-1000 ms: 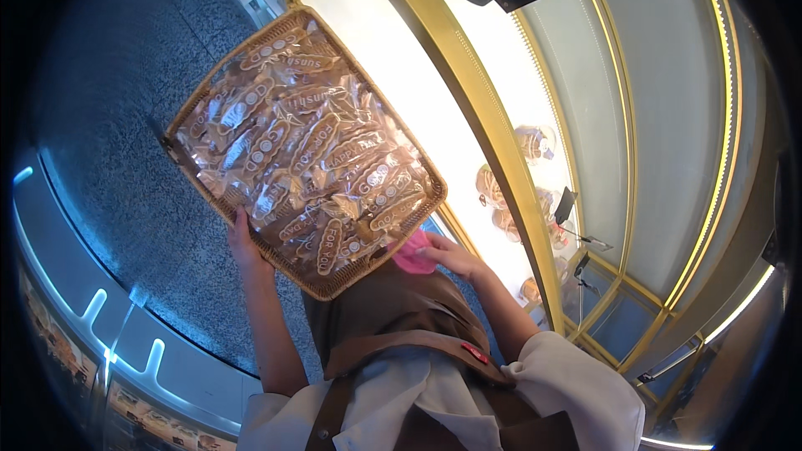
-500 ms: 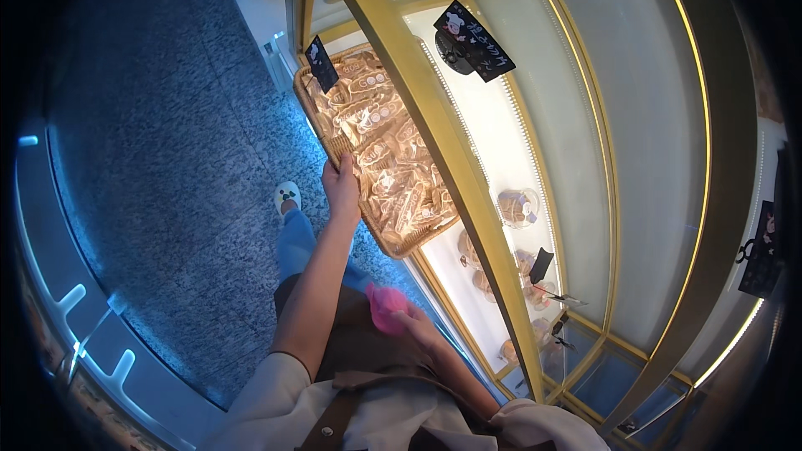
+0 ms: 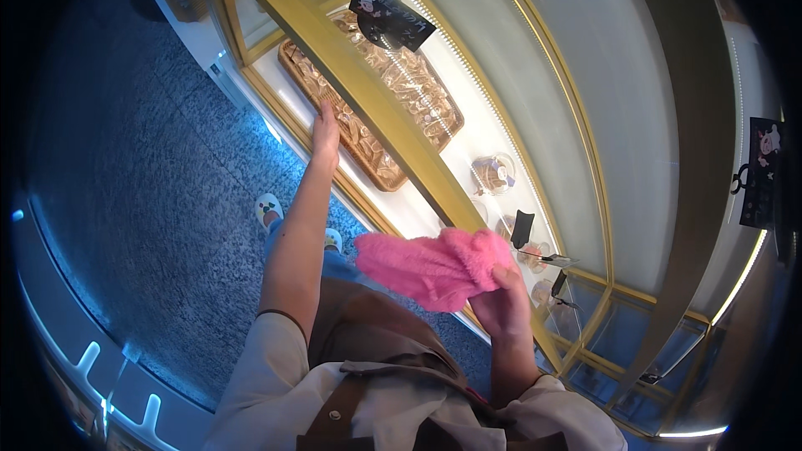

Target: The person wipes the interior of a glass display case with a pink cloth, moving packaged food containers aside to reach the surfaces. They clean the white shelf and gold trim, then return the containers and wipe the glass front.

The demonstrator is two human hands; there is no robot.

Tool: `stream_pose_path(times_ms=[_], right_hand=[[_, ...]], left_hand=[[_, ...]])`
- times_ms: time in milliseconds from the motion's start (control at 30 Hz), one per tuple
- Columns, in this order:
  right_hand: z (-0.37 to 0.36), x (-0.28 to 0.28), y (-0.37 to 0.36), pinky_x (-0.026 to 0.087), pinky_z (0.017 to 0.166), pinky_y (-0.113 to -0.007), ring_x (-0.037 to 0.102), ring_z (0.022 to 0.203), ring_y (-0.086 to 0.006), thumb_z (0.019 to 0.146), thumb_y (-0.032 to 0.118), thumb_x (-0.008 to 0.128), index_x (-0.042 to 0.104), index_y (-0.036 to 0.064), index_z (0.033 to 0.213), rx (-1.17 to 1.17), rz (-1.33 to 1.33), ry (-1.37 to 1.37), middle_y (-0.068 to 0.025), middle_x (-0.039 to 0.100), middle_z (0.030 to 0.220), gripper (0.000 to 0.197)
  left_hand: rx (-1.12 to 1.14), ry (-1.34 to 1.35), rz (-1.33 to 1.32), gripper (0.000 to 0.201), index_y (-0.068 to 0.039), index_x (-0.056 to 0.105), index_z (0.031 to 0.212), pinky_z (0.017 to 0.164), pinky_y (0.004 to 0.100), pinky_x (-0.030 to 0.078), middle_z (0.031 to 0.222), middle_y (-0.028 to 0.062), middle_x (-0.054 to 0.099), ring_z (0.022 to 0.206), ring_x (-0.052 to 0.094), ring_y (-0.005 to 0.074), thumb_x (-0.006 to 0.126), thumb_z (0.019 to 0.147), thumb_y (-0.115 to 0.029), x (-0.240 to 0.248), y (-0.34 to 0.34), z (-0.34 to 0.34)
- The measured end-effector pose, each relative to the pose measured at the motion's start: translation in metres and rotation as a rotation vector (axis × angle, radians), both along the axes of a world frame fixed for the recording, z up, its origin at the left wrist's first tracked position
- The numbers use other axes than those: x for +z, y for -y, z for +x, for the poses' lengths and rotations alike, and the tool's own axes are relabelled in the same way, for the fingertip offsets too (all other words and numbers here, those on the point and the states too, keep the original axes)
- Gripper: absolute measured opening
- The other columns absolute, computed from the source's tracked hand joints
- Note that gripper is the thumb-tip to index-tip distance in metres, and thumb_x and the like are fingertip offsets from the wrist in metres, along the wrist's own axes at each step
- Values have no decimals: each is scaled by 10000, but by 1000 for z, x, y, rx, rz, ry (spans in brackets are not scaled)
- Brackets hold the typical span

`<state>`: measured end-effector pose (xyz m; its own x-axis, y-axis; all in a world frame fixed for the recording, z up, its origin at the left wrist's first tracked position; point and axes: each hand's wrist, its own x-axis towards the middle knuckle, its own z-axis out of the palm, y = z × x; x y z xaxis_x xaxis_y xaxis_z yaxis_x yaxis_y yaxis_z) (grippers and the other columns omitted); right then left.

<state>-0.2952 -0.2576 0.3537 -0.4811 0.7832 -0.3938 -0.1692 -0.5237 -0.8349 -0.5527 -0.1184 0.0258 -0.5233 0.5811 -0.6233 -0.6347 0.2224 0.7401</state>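
My left hand (image 3: 326,135) is closed on the near long side of a shallow wicker basket (image 3: 388,184), which lies on the white shelf of a gold-framed display case. Several clear-wrapped brown baked goods (image 3: 422,93) fill it, partly hidden behind a gold frame bar (image 3: 359,104). In front of my body, my right hand (image 3: 504,305) grips a fluffy pink cloth (image 3: 430,271) at its right end, thumb on top. The rest of the cloth spreads leftward, over part of the case's lower edge.
A black sign (image 3: 388,17) stands over the basket's far side. Round clear tubs (image 3: 493,174) and small black tags (image 3: 522,230) sit further right on the shelf. Curved glass (image 3: 535,50) closes the case's far side. Dark speckled floor (image 3: 167,167) lies to the left.
The basket has gone from jutting over the case's front edge to lying inside on the shelf, my left hand still on it. My right hand has lifted the pink cloth, now spread wider.
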Motion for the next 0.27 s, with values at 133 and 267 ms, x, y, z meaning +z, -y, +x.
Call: stream_pose_path(times_ms=[133,267], right_hand=[[-47,31,-40,324,1178,-466,452,1376,-281,1033,247,480,379,-10,1476,-450,442,-45,-171,475,1470,522],[-58,10,-91,391,1124,-424,499,1326,-275,1034,194,537,370,-15,1472,-769,855,288,-182,476,1465,513]], left_hand=[[-164,-226,-114,800,60,495,1377,1073,466,409,1382,281,544,1291,515,414,312,1024,-634,-4,5,-16],[-313,-391,-244,775,18,565,1324,1029,489,439,1330,278,590,1237,559,431,281,1022,-636,-16,-3,-22]])
